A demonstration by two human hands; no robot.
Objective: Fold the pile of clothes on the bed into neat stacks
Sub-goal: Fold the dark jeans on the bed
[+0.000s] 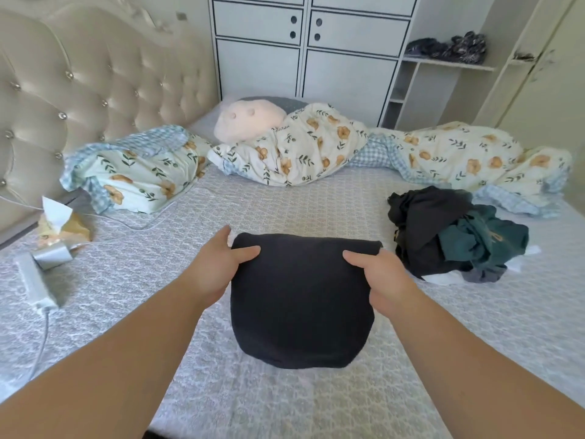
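Folded dark navy garment (pixel 300 299) lies flat on the bed (pixel 285 210), centre of the view, near edge rounded, far edge straight. Left hand (pixel 218 267) grips its far-left corner: thumb on top of the cloth, fingers curled past the edge. Right hand (pixel 376 274) grips the far-right corner the same way, thumb on top, fingers hidden behind the fabric. Both forearms come in from the near side.

Unfolded pile (pixel 452 232) sits on the bed to the right, just beside the right hand, not touching the garment: black piece on top, dark green piece (pixel 484 239) with a small gold mark, unreadable. White and grey bits stick out below it.

Floral duvet (pixel 300 147) bunched along the far side, cream pillow (pixel 250 122) on it. Tissue pack (pixel 60 223) at the left near the headboard (pixel 79 74), printing too blurred to read; white adapter with cable (pixel 33 280) nearby. White wardrobe (pixel 310 42) behind. No legible text anywhere.
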